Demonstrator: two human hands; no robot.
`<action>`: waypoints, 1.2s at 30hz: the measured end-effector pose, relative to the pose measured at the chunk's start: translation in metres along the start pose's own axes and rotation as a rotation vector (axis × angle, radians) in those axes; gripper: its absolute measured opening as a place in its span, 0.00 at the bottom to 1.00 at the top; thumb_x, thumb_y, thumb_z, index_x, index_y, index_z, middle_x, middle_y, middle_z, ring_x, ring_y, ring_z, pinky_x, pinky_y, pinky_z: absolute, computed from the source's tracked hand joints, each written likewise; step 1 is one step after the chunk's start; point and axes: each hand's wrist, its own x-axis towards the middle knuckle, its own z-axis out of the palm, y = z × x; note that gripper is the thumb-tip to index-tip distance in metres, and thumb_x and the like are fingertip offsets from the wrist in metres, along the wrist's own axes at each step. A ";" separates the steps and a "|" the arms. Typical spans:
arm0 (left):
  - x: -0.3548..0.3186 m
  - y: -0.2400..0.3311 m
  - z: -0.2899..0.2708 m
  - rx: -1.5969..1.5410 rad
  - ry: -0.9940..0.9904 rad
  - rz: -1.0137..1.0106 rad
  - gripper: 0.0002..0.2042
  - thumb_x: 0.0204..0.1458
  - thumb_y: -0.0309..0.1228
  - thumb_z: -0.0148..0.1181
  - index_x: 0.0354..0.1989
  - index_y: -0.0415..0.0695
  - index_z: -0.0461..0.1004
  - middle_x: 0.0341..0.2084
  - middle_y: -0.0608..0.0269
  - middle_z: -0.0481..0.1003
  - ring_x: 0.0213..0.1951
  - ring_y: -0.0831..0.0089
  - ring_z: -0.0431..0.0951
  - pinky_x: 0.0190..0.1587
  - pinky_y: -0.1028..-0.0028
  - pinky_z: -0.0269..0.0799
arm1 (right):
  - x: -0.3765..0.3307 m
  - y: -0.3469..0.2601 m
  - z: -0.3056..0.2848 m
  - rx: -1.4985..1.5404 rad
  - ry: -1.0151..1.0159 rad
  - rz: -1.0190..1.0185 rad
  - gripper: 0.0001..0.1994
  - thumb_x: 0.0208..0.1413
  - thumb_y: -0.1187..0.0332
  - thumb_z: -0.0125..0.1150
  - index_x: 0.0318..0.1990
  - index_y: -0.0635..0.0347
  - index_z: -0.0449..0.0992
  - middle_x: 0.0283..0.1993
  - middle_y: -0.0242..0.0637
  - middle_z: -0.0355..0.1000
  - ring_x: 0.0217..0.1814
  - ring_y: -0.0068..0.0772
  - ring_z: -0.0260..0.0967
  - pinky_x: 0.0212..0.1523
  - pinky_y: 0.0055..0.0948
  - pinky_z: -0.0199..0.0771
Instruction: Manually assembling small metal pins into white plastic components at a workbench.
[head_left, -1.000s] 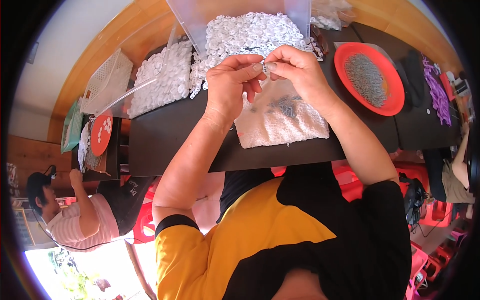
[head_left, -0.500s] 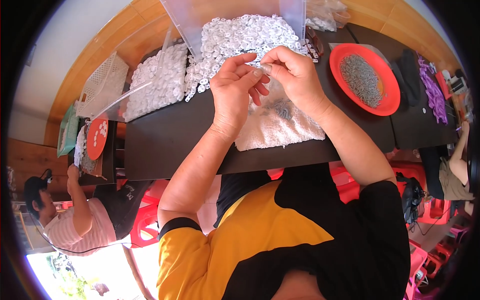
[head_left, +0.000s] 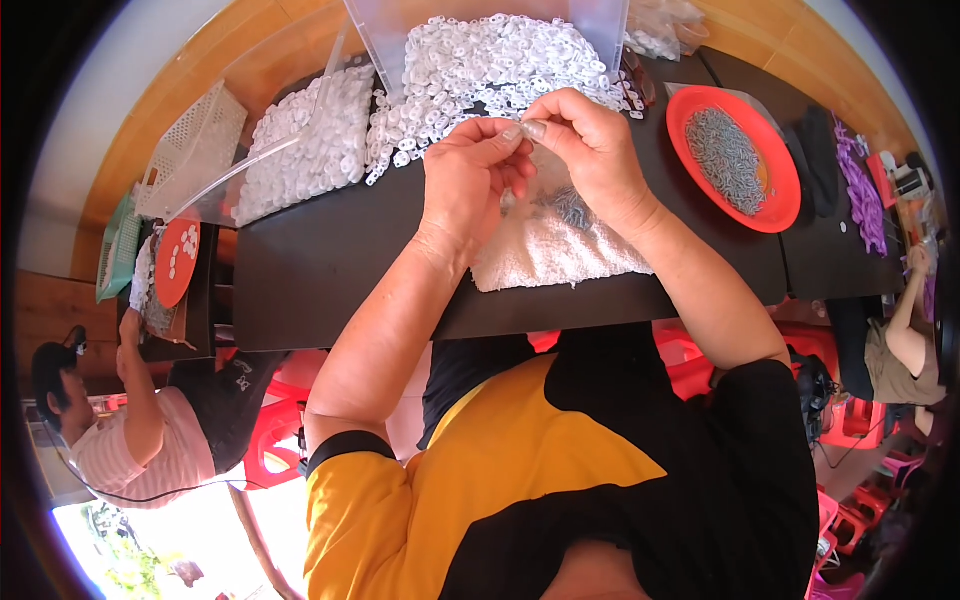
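My left hand (head_left: 468, 178) and my right hand (head_left: 592, 150) meet fingertip to fingertip above the table. Both thumbs and forefingers are pinched together, and whatever sits between them is too small to make out. Just below the hands lies a white towel (head_left: 560, 265) bearing a small heap of grey screws (head_left: 572, 210). Beyond my fingers, many small white plastic pieces with holes (head_left: 500, 55) spill out of a clear plastic bin (head_left: 372, 40) that lies open toward me.
To the right, a red plate (head_left: 785, 195) holds a pile of grey screws (head_left: 725, 150). A second clear bin (head_left: 225, 185) with white pieces (head_left: 310, 145) is at the left. Further left, a person (head_left: 150, 430) works beside a red plate (head_left: 178, 262). Purple strips (head_left: 860, 190) hang at far right.
My left hand's spread fingers have curled in closer, and the pinch has stayed in nearly the same place. The view has shifted slightly.
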 end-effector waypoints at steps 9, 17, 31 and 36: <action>0.000 0.001 -0.004 0.014 0.015 0.128 0.04 0.55 0.21 0.57 0.36 0.33 0.71 0.28 0.54 0.76 0.24 0.71 0.75 0.23 0.75 0.69 | 0.000 0.000 -0.003 0.031 -0.066 0.140 0.04 0.57 0.77 0.56 0.38 0.65 0.73 0.32 0.34 0.75 0.35 0.22 0.70 0.39 0.23 0.71; -0.002 0.000 -0.001 0.043 0.060 0.122 0.05 0.54 0.20 0.58 0.37 0.33 0.72 0.28 0.54 0.76 0.24 0.73 0.75 0.22 0.76 0.69 | 0.000 0.000 -0.003 0.031 -0.056 0.183 0.04 0.57 0.76 0.55 0.39 0.65 0.73 0.31 0.35 0.75 0.33 0.23 0.69 0.37 0.24 0.70; -0.005 -0.001 0.002 0.113 0.111 0.164 0.03 0.52 0.19 0.58 0.34 0.33 0.73 0.25 0.58 0.76 0.21 0.77 0.74 0.17 0.79 0.65 | -0.001 -0.004 -0.003 -0.124 -0.070 0.105 0.03 0.57 0.77 0.55 0.38 0.65 0.73 0.29 0.34 0.73 0.32 0.23 0.68 0.35 0.23 0.69; -0.005 -0.003 0.003 0.133 0.110 0.191 0.03 0.52 0.19 0.58 0.34 0.33 0.73 0.25 0.59 0.76 0.21 0.77 0.74 0.16 0.80 0.65 | -0.001 -0.003 -0.002 -0.134 -0.061 0.064 0.03 0.55 0.77 0.55 0.37 0.64 0.73 0.28 0.39 0.73 0.30 0.32 0.70 0.34 0.27 0.69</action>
